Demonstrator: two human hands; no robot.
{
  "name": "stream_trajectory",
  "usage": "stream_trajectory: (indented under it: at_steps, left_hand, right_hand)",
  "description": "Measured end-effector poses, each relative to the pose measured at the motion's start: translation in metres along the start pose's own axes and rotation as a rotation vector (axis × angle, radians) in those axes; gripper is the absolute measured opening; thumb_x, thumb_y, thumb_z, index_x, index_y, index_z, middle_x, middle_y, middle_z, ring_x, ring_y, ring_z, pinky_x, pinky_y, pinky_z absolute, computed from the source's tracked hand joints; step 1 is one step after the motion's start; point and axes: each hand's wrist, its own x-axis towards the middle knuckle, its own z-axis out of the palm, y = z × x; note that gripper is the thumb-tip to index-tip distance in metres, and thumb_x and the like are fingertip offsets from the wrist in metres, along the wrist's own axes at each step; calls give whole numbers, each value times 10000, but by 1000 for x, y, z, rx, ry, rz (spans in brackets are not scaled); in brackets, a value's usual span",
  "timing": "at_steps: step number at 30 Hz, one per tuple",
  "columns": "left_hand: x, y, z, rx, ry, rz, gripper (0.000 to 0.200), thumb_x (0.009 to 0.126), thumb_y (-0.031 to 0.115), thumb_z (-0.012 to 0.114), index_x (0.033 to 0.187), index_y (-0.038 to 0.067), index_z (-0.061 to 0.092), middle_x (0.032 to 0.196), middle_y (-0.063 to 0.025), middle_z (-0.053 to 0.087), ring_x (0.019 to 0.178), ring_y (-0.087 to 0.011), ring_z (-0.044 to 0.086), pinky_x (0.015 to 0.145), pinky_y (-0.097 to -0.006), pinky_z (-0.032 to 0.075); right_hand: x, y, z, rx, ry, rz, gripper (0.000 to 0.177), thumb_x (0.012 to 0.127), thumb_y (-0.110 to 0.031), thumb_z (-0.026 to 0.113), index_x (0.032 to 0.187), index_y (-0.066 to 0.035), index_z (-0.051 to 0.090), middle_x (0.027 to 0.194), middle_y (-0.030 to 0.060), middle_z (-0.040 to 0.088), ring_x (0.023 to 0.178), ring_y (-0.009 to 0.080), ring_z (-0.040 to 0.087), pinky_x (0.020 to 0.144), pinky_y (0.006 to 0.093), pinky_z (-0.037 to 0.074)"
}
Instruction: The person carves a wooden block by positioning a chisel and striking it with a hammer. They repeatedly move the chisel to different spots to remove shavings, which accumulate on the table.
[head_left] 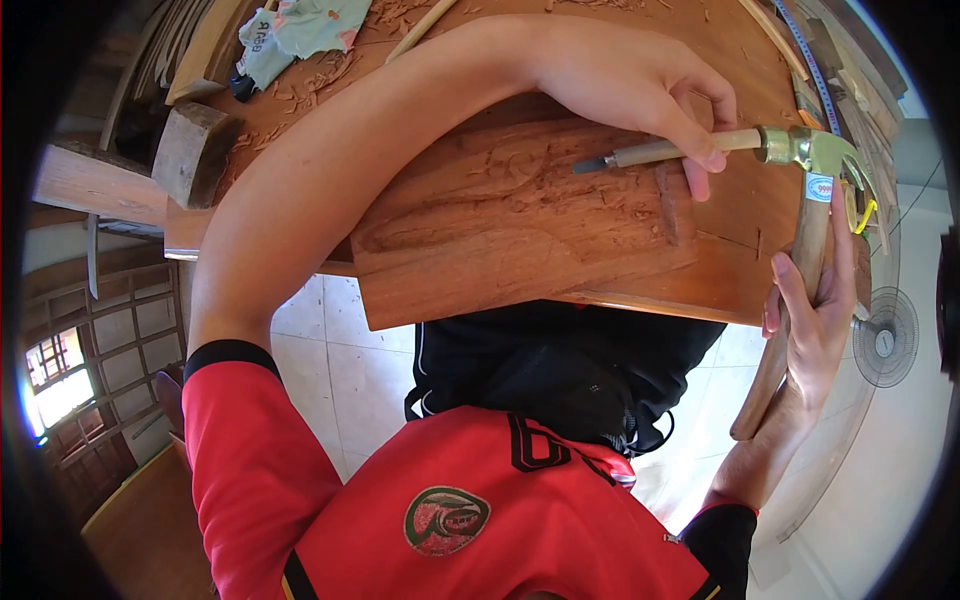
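Left hand (pixel 640 85): gripping chisel (pixel 640 154) over carved board (pixel 510 235) | right hand (pixel 818 325): gripping hammer (pixel 810 235), head at chisel's handle end

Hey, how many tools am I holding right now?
2. The chisel is in your left hand, its tip over the carved board; the hammer is in your right hand, held upright in view. No other held tool shows.

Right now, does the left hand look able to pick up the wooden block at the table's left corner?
Probably not: the left hand is holding the chisel over the carved board. Nothing visible covers the block, so with that hand freed, it likely could.
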Motion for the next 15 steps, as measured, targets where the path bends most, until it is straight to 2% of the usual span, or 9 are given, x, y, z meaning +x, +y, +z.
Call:
stream_trajectory:
  at_steps: [5, 7, 9, 11, 15]
  left_hand:
    - [-6, 5, 0, 5, -21, 48, 323, 1053, 277, 628, 1181, -15, 578, 1092, -112, 786, 939, -132, 679, 853, -288, 507]
    - [-7, 8, 4, -11, -4, 49, 318, 1050, 274, 632, 1167, -19, 589, 1070, -106, 787, 942, -135, 679, 846, -292, 510]
    - [-4, 13, 2, 89, -2, -65, 329, 1039, 288, 651, 1141, -23, 613, 1028, -100, 779, 922, -132, 669, 821, -292, 511]
    - [-4, 10, 4, 167, 30, -87, 345, 1026, 305, 672, 1114, -26, 636, 988, -94, 765, 895, -130, 655, 793, -290, 509]
    - [-6, 1, 2, 163, 70, 11, 378, 998, 336, 709, 1076, -31, 665, 943, -90, 733, 842, -131, 624, 751, -285, 497]
  right_hand:
    - [4, -6, 2, 15, 77, -1, 771, 952, 14, 638, 1631, -75, 283, 748, 33, 644, 431, 44, 502, 399, 186, 404]
    - [1, -5, 5, -14, 41, 5, 774, 951, 10, 642, 1632, -83, 286, 755, 32, 646, 431, 45, 504, 396, 186, 405]
    - [1, -5, 3, -33, 30, 2, 778, 948, 12, 644, 1633, -89, 288, 760, 32, 650, 436, 45, 510, 395, 187, 408]
    - [2, -5, -6, -43, 29, -2, 783, 945, 20, 645, 1633, -92, 288, 762, 34, 655, 445, 46, 519, 396, 189, 413]
    - [2, -7, -8, -62, 62, 4, 794, 931, 49, 646, 1630, -84, 292, 795, 40, 667, 463, 47, 533, 396, 191, 414]
